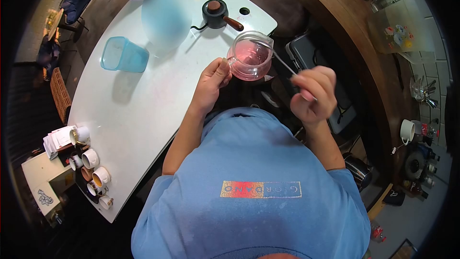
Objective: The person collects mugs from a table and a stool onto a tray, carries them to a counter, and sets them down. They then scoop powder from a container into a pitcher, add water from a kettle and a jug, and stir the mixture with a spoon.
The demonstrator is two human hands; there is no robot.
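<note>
My left hand (211, 82) is closed around the handle of a clear glass jug (250, 69) with pink liquid in it. The jug is held in the air just off the near edge of the white table, its mouth turned up toward me. In my right hand (315, 95), fingers pinched, is a thin metal spoon (285, 64) that slants down to the jug's right rim. The spoon's far end is hard to make out at the glass. My right fingers are slightly blurred.
On the white table (139, 115) stand a light-blue plastic container (135, 58), a dark pot (211, 18) with a wooden handle, and a blurred pale-blue shape (166, 17). Several cups (100, 177) crowd the left end. A wooden counter (366, 33) curves along the right.
</note>
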